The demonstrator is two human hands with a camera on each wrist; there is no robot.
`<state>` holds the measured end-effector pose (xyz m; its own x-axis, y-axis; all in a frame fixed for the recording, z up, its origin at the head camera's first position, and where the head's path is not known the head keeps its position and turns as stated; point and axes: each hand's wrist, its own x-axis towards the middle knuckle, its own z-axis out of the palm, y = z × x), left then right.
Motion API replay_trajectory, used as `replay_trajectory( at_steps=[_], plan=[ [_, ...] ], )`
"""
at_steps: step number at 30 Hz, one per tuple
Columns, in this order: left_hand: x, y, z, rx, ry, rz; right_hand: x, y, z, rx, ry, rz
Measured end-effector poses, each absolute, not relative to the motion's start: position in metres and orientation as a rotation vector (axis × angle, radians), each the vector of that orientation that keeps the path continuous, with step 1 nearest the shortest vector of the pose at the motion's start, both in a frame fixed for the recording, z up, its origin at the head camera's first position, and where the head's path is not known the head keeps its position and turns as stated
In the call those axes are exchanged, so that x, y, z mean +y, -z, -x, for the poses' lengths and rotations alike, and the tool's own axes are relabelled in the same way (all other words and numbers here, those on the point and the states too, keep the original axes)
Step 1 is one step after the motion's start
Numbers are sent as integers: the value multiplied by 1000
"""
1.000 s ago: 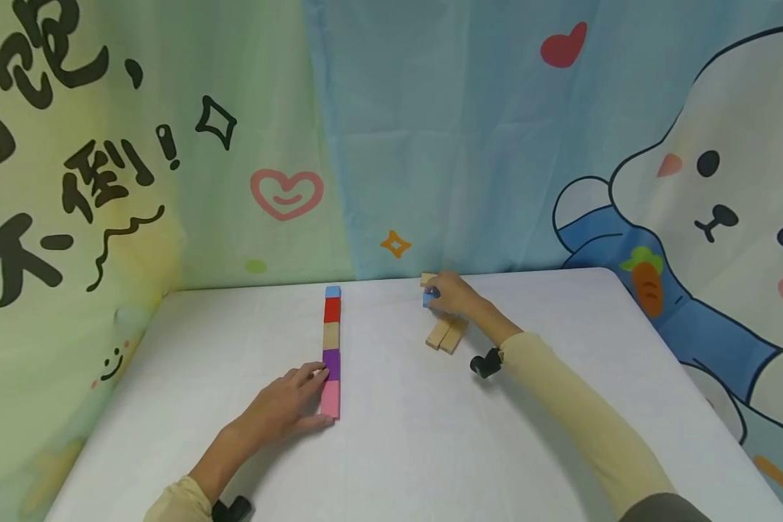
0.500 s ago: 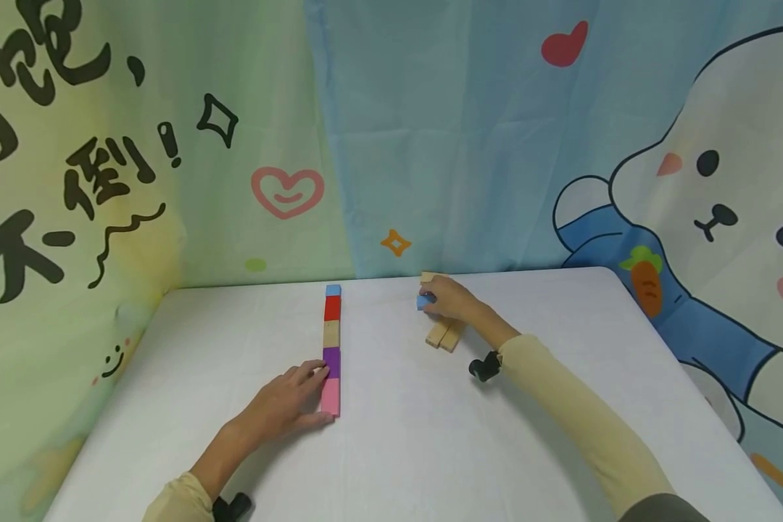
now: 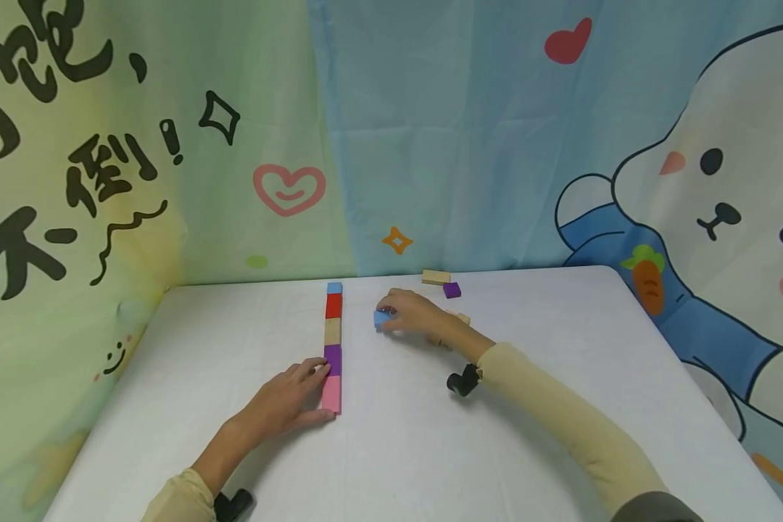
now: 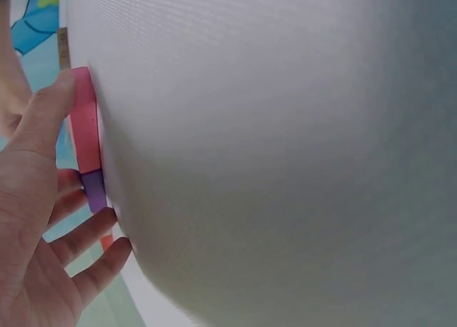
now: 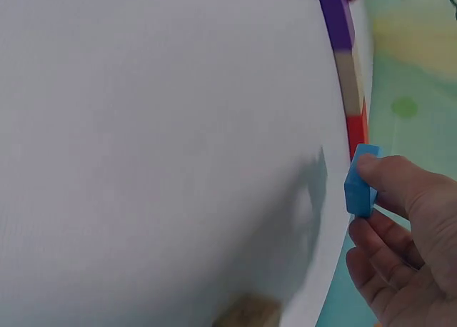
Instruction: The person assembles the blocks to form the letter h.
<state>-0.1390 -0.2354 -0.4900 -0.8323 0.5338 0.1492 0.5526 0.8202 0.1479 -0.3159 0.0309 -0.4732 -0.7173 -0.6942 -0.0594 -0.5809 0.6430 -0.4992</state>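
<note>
A straight row of blocks runs away from me on the white table: pink point(image 3: 331, 395), purple point(image 3: 332, 360), bare wood point(image 3: 332, 331), red point(image 3: 333, 305) and light blue at the far end point(image 3: 334, 288). My left hand point(image 3: 277, 402) rests beside its near end, thumb at the pink block's end and fingers extended along the purple one. To the right of the row's far part, my right hand point(image 3: 417, 315) pinches another light blue block point(image 5: 359, 191) between thumb and fingers. In the right wrist view that block overlaps the row beyond the red block.
A plain wooden block point(image 3: 436, 277) and a small purple block point(image 3: 452, 290) lie near the table's back edge. More wooden blocks point(image 3: 462, 317) are partly hidden behind my right wrist. A printed cloth point(image 3: 404, 145) hangs behind the table point(image 3: 404, 449).
My right hand has carried the light blue block leftward from the loose pile toward the row, uncovering the small purple block. The left hand stays at the pink and purple blocks.
</note>
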Motion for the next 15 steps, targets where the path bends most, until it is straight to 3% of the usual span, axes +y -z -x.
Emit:
replay_trajectory(
  at_steps=[15],
  plan=[
    [-234, 490, 139, -2898, 294, 868, -10, 475, 295, 2558, 562, 1158]
  ],
)
